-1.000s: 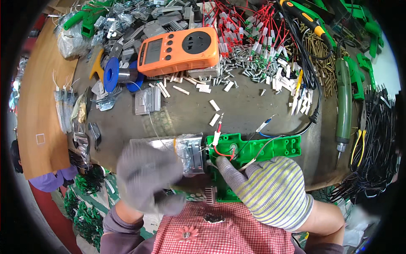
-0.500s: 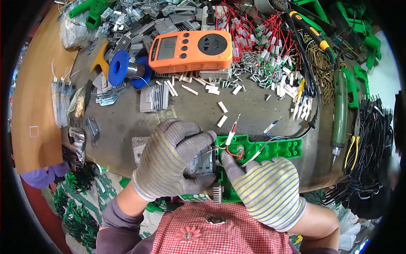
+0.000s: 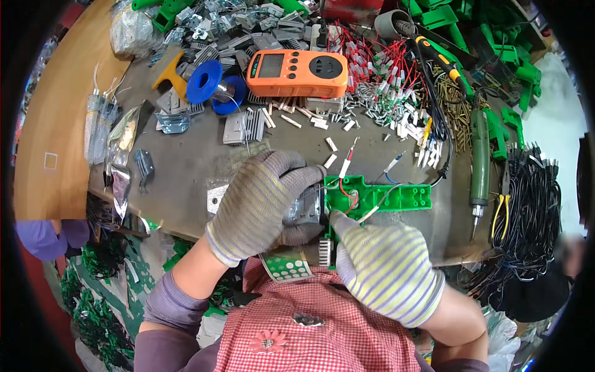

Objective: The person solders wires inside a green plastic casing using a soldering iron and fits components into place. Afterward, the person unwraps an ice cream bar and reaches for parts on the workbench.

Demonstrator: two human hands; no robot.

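Observation:
A green plastic housing half (image 3: pixel 406 197) lies at the table's front edge, hollow side up. My gloved left hand (image 3: pixel 260 201) curls round a shiny metal part (image 3: pixel 304 209) at the housing's left end, thumb below and fingers above. My gloved right hand (image 3: pixel 390 270) grips the housing's lower left portion, index finger inside near the wires; its other fingers are partly hidden. A red wire with a white sleeve (image 3: pixel 345 168) rises from the housing, and a blue wire with a white sleeve (image 3: pixel 393 163) lies beyond it. A small finned metal piece (image 3: pixel 324 252) sits below the metal part.
An orange meter (image 3: pixel 297 73), a blue solder spool (image 3: pixel 204 82) and a grey heat sink (image 3: pixel 243 127) are farther back. Red-wired lights (image 3: pixel 378 62) and screws are heaped behind. A green electric screwdriver (image 3: pixel 480 158) and black cords (image 3: pixel 533 204) lie at right.
The view has shifted, so the table's items appear displaced. My left hand still holds the metal part, and my right index finger stays at the housing's left end by the wires.

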